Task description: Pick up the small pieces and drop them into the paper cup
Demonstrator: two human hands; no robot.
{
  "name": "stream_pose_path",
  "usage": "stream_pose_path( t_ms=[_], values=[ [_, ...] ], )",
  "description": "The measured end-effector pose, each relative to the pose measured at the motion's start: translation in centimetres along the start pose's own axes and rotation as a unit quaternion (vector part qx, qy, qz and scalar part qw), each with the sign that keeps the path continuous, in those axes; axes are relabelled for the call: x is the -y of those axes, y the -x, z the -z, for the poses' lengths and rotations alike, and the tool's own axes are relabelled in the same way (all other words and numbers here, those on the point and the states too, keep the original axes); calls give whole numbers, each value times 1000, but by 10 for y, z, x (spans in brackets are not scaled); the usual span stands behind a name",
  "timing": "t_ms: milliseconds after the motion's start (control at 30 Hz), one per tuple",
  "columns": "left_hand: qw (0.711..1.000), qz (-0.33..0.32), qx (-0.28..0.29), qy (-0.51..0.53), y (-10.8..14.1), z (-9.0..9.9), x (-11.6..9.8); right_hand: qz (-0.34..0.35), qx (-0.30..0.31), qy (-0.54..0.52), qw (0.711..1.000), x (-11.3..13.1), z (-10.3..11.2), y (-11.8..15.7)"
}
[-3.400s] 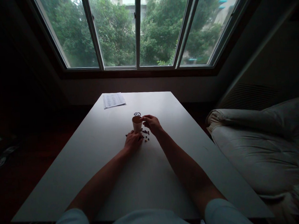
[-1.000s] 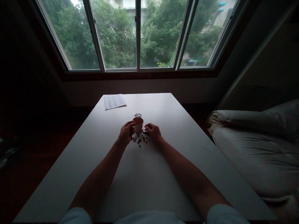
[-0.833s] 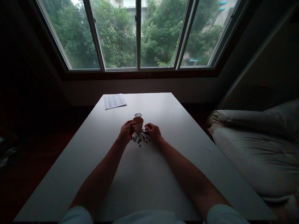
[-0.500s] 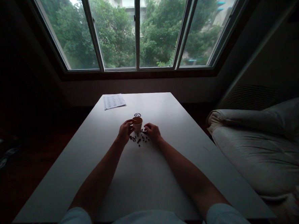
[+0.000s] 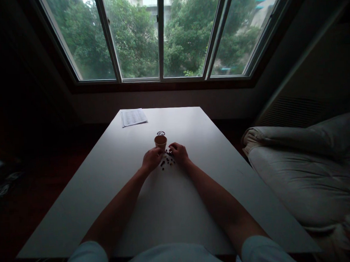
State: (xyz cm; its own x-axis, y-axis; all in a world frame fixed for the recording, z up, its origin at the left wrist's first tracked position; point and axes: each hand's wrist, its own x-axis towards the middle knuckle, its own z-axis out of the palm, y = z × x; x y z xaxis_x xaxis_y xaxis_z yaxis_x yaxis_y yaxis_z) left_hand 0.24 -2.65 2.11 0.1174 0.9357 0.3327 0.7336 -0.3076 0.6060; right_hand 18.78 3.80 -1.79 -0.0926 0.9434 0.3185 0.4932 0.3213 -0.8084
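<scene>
Your left hand is bent low at the near left of the cup, its fingers covering part of the cup's lower wall; you cannot tell from here whether they touch it or are clamped on anything. Your right hand is curled just right of the cup over the scattered small pieces, and whether its fingertips meet or pinch a piece is too small to tell.

The cup stands upright near the middle of the table, between your hands and a little beyond them. It looks like thin paper, so expect it to be light, easy to tip and soft under a squeeze; hold it gently round the wall below the rim. The pieces look hard, dry and light, some stubby, some longer; pinch each across its middle.

The table looks smooth, hard and pale, with a faint sheen. Beyond the cup lies a round thing with a dark edge; at the far left, flat printed papers. Off to the right, folded bedding looks soft and creased.
</scene>
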Motion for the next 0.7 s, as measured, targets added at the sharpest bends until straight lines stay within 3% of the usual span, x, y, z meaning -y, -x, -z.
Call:
stream_pose_path(
  t_ms=[133,400,700],
  values=[
    [996,-52,10,-67,9,-9,-7,9,5,-5,1000,-3,0,-1],
    [989,-59,29,-135,8,-23,-7,2,4,6,1000,-2,-1,0],
    [989,-34,49,-134,1,-15,5,3,4,20,1000,-2,-1,1]
  ],
)
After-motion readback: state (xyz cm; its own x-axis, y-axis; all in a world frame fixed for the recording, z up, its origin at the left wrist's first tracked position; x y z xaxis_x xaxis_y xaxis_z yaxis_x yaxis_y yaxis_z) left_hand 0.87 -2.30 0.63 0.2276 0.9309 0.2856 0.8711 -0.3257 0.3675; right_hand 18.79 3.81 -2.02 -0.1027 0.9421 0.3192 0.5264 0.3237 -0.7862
